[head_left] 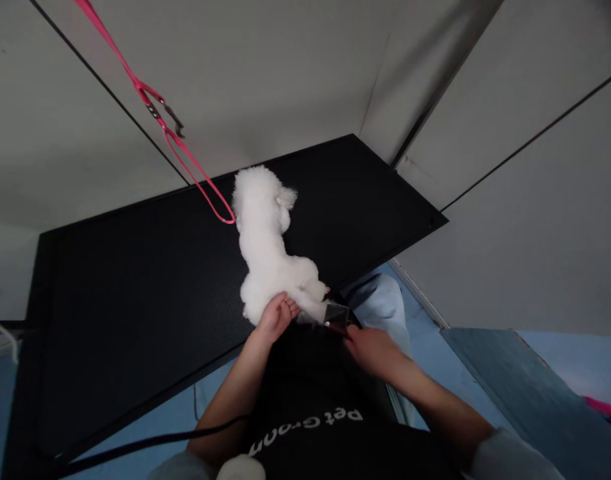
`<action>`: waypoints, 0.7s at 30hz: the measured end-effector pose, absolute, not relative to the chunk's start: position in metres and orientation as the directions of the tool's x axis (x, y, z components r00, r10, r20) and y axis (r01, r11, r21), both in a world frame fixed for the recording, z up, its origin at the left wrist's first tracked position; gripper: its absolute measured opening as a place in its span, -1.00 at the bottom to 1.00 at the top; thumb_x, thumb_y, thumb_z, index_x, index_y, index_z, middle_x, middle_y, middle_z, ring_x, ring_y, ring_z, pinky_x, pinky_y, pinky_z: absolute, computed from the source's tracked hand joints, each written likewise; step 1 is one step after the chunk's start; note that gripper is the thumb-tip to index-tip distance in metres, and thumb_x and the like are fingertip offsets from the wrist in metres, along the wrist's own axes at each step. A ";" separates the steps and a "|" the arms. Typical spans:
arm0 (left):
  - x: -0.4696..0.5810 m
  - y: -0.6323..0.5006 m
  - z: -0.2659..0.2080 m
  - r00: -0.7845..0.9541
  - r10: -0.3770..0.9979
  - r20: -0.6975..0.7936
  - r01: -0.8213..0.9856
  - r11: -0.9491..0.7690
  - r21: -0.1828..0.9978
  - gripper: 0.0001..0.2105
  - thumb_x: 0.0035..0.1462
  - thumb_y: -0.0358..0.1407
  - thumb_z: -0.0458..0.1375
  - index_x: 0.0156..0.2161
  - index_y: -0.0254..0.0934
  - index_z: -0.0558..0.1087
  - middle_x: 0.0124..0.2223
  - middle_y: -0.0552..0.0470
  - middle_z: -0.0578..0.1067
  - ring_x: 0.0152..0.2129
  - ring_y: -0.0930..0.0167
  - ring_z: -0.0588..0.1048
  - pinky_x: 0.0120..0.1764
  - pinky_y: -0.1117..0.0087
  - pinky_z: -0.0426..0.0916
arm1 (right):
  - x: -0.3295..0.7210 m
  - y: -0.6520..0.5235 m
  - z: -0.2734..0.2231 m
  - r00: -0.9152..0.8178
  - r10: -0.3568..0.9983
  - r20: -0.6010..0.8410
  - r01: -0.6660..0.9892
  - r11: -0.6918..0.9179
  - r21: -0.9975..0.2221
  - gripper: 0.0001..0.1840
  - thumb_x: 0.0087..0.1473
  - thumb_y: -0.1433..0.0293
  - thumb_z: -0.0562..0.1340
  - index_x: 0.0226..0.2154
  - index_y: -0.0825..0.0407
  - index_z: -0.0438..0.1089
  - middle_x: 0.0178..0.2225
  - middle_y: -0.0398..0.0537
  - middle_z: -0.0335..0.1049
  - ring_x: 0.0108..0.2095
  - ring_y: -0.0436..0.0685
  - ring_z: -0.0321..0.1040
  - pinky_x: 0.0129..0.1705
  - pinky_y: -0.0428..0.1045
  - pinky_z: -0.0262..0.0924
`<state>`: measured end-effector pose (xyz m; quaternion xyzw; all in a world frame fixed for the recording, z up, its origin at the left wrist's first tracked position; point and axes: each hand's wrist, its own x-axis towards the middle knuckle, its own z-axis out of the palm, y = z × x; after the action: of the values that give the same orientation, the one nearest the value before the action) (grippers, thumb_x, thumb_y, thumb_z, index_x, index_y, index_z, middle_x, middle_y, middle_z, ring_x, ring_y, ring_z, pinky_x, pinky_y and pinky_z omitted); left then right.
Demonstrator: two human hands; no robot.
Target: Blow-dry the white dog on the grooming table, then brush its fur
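A white fluffy dog (pixel 265 247) stands on a black grooming table (pixel 150 287), its back toward me and its head at the far side. Its tail (pixel 308 303) stretches out to the right over the near edge. My left hand (pixel 276 317) is at the tail's base, fingers curled against the hair; how firmly they grip is partly hidden. With fingers closed round its dark red handle, my right hand (pixel 373 347) holds a slicker brush (pixel 337 313). The brush head touches the end of the tail hair.
A pink grooming loop (pixel 205 180) with a clip hangs beside the dog's head, not visibly around it. Grey walls (pixel 295 80) stand behind the table. A black cord (pixel 155 441) runs at lower left. My black apron (pixel 325 387) is against the near edge.
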<state>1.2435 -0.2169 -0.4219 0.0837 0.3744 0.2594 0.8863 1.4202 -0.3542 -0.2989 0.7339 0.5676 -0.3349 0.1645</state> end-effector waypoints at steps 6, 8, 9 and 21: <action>1.258 -0.220 -0.410 0.597 0.421 -0.683 -0.317 0.906 0.281 -0.64 0.28 -0.15 0.04 -0.08 -0.44 0.49 -0.33 -0.14 0.60 -0.30 0.25 0.57 -0.10 0.25 0.41 | 1.398 -0.322 -0.290 0.097 0.828 -0.553 0.927 -0.277 -0.253 -0.63 0.34 0.24 -0.06 -0.04 0.04 0.35 -0.14 0.14 0.56 -0.11 0.26 0.53 -0.15 0.04 0.30; 1.261 -0.219 -0.405 0.578 0.417 -0.702 -0.277 0.909 0.312 -0.64 0.32 -0.20 0.00 0.00 -0.45 0.46 -0.27 -0.15 0.61 -0.26 0.24 0.58 -0.08 0.25 0.42 | 1.405 -0.324 -0.302 0.130 0.818 -0.561 0.920 -0.310 -0.239 -0.65 0.34 0.26 -0.04 -0.02 0.05 0.33 -0.12 0.15 0.55 -0.10 0.26 0.52 -0.15 0.04 0.29; 1.264 -0.219 -0.404 0.546 0.453 -0.705 -0.283 0.892 0.354 -0.67 0.32 -0.24 0.00 0.02 -0.43 0.44 -0.26 -0.13 0.62 -0.26 0.25 0.59 -0.08 0.26 0.43 | 1.415 -0.332 -0.307 0.157 0.796 -0.585 0.918 -0.336 -0.212 -0.66 0.33 0.27 -0.02 -0.02 0.06 0.33 -0.12 0.16 0.55 -0.11 0.27 0.52 -0.16 0.04 0.29; 1.289 -0.232 -0.401 0.595 0.373 -0.712 -0.093 0.912 0.400 -0.59 0.34 -0.15 -0.03 0.09 -0.42 0.42 -0.14 -0.20 0.62 -0.28 0.27 0.61 -0.17 0.32 0.46 | 1.436 -0.355 -0.297 0.114 0.835 -0.538 0.917 -0.297 -0.265 -0.70 0.32 0.25 0.04 -0.07 0.03 0.38 -0.13 0.09 0.55 -0.11 0.24 0.51 -0.16 -0.01 0.28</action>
<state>1.2887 -0.2322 -0.4011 0.1629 0.4303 0.1326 0.8779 1.4360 -0.3551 -0.2966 0.7435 0.5892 -0.3092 0.0667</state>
